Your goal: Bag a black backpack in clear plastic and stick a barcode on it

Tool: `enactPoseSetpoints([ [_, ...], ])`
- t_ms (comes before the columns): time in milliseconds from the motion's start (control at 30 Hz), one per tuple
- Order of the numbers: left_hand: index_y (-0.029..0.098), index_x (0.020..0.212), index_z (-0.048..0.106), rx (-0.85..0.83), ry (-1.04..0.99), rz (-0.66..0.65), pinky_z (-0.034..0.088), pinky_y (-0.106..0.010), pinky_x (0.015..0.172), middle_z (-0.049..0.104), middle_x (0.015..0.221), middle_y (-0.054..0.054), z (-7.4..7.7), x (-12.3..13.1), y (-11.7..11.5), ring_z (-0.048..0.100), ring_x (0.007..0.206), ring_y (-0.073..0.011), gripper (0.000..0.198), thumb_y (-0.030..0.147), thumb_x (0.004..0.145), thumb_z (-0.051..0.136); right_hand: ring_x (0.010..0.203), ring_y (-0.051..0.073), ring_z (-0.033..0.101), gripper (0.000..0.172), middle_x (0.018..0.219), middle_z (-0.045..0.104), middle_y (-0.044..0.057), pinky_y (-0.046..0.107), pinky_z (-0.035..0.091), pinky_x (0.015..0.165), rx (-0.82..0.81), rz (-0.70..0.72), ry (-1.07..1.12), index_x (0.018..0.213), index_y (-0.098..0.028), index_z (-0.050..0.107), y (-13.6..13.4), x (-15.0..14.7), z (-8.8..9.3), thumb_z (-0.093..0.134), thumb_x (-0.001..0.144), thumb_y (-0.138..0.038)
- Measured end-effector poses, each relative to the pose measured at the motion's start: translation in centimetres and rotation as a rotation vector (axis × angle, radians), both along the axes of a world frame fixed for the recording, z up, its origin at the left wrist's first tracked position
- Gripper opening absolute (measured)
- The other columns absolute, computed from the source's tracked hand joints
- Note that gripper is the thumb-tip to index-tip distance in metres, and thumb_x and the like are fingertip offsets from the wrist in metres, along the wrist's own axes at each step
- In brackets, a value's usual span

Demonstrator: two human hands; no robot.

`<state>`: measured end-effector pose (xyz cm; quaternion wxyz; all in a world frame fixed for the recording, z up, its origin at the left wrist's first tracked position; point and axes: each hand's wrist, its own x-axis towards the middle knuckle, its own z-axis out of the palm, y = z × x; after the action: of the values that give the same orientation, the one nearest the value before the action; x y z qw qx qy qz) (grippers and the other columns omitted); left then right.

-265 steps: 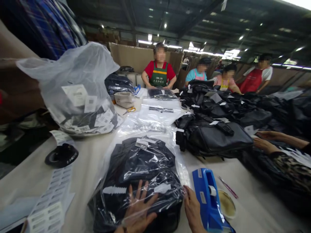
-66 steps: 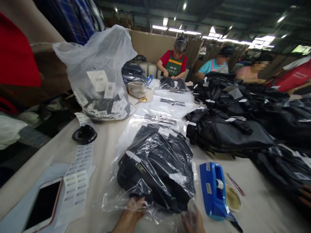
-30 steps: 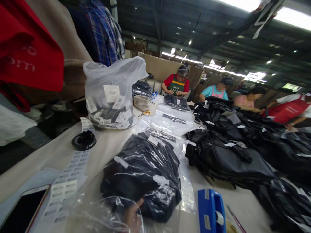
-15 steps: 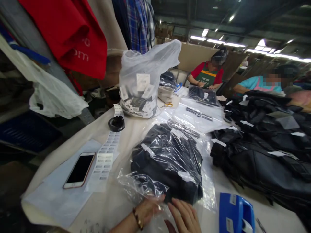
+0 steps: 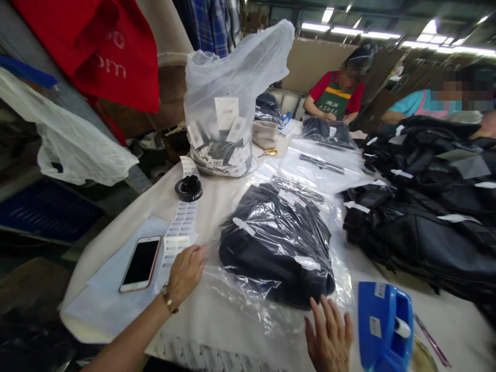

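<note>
A folded black garment or bag [image 5: 279, 253], its exact kind unclear, lies on the table inside a clear plastic bag [image 5: 248, 294]. White tags or paper strips show on it. My left hand [image 5: 186, 276], with a bracelet at the wrist, is by the left edge of the plastic; its fingers extend towards the edge. My right hand [image 5: 330, 333] is open, fingers spread, its tips at the lower right corner of the black bundle. To its right stands a blue tape dispenser [image 5: 383, 323].
A phone [image 5: 141, 263] lies on paper beside a strip of labels [image 5: 182, 219] and a black tape roll [image 5: 188, 188]. Behind stands a translucent bag of tags [image 5: 220, 119], near yellow-handled scissors [image 5: 268, 153]. Black bags [image 5: 422, 243] pile up at right. Two co-workers sit beyond.
My hands have parted from the near end of the bundle: the left moved left and up to the plastic's edge, the right moved right. The plastic's near end now lies more spread out.
</note>
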<state>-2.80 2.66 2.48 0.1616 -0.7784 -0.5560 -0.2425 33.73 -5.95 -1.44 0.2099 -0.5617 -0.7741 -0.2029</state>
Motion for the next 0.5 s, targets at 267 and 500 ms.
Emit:
enactPoseSetpoints([
  [267,0.019,0.089,0.055,-0.256,-0.323,0.181,0.047,-0.025,0.058,0.060,0.080,-0.002,-3.8,-3.8,0.8,0.058,0.065,-0.0157,0.020,0.034,0.084,0.043,0.062,0.020,0.063,0.069,0.085,0.066,0.012,0.030,0.050,0.051,-0.273,-0.596,0.576,0.126,-0.011,0.045,-3.1,2.2,-4.3,0.036,0.083,-0.064],
  [500,0.021,0.066,0.047,-0.346,-0.341,0.110,0.047,-0.024,0.057,0.056,0.065,0.001,-3.6,-5.2,1.6,0.057,0.061,-0.0151,0.016,0.026,0.079,0.038,0.063,0.020,0.065,0.054,0.083,0.068,0.013,0.029,0.053,0.057,-0.180,-0.480,0.436,0.094,-0.014,0.058,-5.1,5.5,-6.6,0.024,0.090,-0.055],
])
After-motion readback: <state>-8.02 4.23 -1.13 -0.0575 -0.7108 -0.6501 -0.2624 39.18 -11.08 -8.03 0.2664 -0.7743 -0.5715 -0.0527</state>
